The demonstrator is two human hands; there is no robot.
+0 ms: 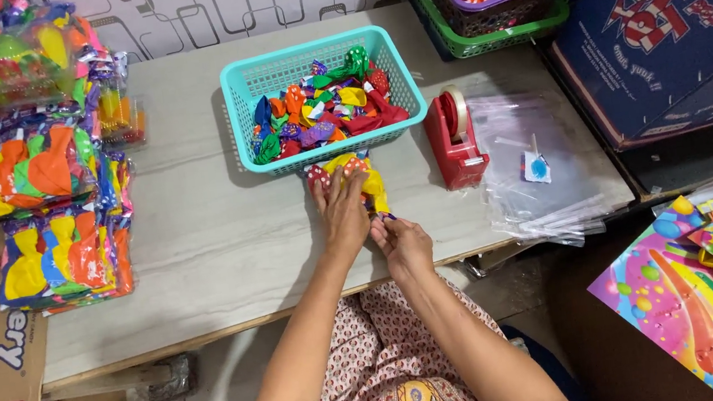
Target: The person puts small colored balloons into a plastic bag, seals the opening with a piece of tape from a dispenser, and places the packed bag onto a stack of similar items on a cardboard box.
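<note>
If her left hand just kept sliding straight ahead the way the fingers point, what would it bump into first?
The left hand lies flat on a small bunch of yellow and red dotted balloons, fingers pointing away from the person. Straight on, it would probably first meet the front wall of the turquoise plastic basket just beyond them.

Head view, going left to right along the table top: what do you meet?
Stacked packs of balloons → left hand on a small bunch of loose balloons → red tape dispenser → pile of clear plastic bags.
</note>
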